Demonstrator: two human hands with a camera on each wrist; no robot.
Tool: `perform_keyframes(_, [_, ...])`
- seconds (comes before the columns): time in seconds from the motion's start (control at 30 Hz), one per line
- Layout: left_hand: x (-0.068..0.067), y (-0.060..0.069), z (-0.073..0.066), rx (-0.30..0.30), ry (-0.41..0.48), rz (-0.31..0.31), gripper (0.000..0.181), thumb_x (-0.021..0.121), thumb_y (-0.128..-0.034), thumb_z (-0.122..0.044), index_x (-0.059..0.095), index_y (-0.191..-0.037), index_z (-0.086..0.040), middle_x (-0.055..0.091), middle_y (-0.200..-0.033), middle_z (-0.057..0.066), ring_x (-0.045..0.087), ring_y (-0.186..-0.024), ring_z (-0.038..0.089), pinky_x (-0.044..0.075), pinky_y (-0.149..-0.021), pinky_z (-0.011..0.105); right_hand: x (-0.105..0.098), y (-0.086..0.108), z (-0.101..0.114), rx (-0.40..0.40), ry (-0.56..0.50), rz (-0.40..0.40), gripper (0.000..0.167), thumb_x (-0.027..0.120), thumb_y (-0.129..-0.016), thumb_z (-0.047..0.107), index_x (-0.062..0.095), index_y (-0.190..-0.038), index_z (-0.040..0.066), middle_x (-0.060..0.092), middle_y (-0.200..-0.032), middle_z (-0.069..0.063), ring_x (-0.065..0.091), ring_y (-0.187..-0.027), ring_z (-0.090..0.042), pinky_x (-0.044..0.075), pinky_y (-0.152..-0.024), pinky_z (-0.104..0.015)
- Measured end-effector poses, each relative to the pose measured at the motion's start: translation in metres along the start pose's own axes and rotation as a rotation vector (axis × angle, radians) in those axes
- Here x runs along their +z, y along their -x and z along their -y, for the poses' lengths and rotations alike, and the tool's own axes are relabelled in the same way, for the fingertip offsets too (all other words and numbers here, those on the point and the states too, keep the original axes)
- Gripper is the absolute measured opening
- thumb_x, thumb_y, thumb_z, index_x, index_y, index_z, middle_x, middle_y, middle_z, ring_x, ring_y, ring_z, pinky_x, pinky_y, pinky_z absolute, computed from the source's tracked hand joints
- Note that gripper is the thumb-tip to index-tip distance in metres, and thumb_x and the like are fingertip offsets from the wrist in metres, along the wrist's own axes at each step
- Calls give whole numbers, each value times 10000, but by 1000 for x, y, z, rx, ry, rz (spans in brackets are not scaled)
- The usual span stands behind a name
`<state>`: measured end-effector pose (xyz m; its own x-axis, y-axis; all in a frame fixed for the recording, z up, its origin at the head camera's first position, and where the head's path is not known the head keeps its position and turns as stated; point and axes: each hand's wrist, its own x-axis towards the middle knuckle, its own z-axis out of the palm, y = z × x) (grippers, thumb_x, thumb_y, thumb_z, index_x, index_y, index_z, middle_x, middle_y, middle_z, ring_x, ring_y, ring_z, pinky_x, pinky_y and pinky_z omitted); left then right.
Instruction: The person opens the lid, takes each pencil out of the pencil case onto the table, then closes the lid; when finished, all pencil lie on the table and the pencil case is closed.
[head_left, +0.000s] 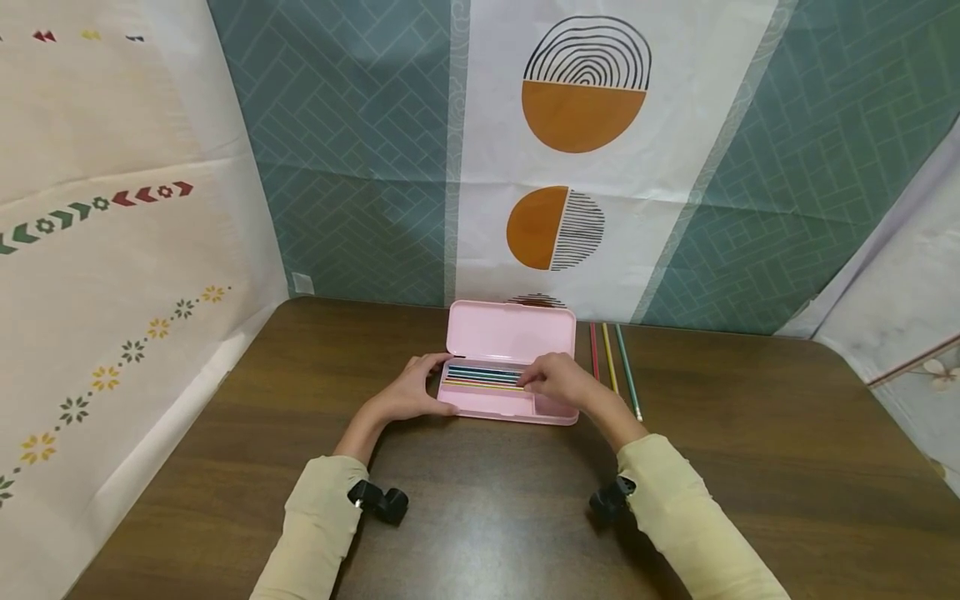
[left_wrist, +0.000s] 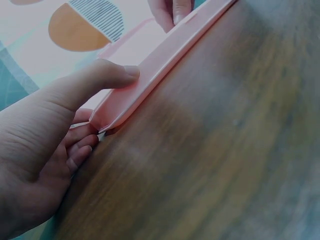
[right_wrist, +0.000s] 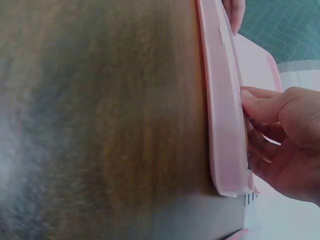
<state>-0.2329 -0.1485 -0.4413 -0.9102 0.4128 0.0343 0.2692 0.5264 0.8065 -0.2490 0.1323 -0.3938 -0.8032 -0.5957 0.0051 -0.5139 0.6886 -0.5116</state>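
An open pink pencil case [head_left: 487, 403] lies on the table, its lid [head_left: 512, 330] raised at the back. Several coloured pencils [head_left: 480, 377] lie side by side in its rear compartment. My left hand [head_left: 408, 392] grips the case's left end, the thumb [left_wrist: 117, 76] on the front side and the fingers round the back corner. Over the case's right half, my right hand [head_left: 558, 379] has its thumb and curled fingers at the right ends of the pencils, pinching there. Which pencil it holds is hidden in the right wrist view.
Right of the case lie a red pencil [head_left: 595, 350], a yellow pencil [head_left: 610, 358] and a green pencil [head_left: 628, 371], side by side. The brown wooden table [head_left: 480, 517] meets patterned cloth hangings at the back and left.
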Motion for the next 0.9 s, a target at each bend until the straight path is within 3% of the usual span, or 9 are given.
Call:
perform_keyframes(0.27, [1,1,1,-1,2,-4,912,836,-687,-282,385,-1433,-14,436,-1342,171,328,-1228,315,315,-1015,530,6,-2,-2,-149,109,-72,112,650,-850,-73,741,-876,-13,700,-830,-77,625,-788,-211,509,-781,-369])
perform_keyframes(0.57, [0,1,0,0,8,0,907,830,-692,-292,384,-1431,-14,435,-1339,174,328,-1224,319,317,-1010,539,2,-1,-1,-127,60,-4,109,686,-850,-16,748,-939,-3,686,-845,-62,586,-777,-170,497,-754,-337])
perform_keyframes(0.9, [0,1,-2,23,16,-9,906,842,-684,-266,394,-1419,17,448,-1321,195,337,-1220,334,321,-1006,526,0,-3,3,-162,60,17,72,683,-829,-56,711,-841,9,654,-775,-14,548,-730,-136,490,-726,-325])
